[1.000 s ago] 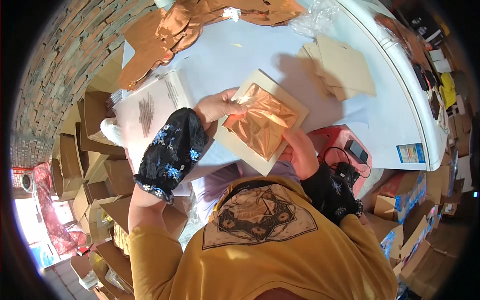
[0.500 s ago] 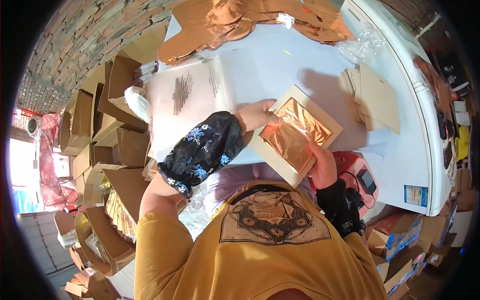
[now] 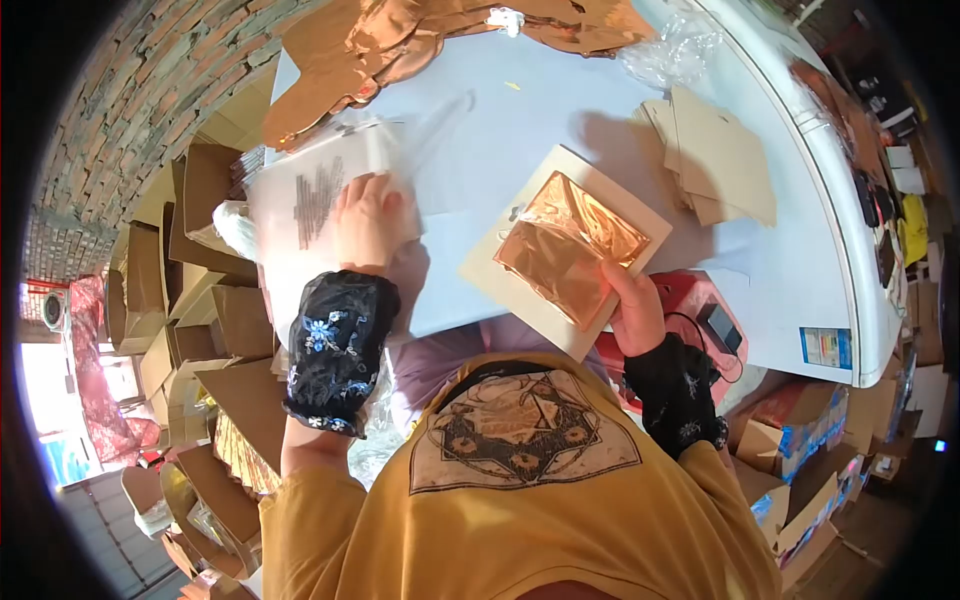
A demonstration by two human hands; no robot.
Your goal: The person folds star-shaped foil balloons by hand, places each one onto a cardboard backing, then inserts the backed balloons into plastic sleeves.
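My right hand (image 3: 636, 310) grips the lower right edge of a beige cardboard sheet (image 3: 490, 268), thumb on top. On the sheet lies a shiny copper-coloured foil packet (image 3: 565, 250). My left hand (image 3: 366, 218) rests with curled fingers on a stack of clear plastic bags (image 3: 285, 215) with dark printed lines, pinching the top bag. The bag's far right edge is raised and blurred.
Copper-coloured foil sheets (image 3: 350, 60) lie along the table's far side, near crumpled clear plastic (image 3: 672, 52). Beige cardboard pieces (image 3: 715, 150) are at the right. A red basket (image 3: 690, 300) stands below the table edge. Open cardboard boxes (image 3: 225, 320) crowd the left.
My left hand has left the cardboard sheet and moved left onto the plastic bags. My right hand still holds the sheet with the foil packet.
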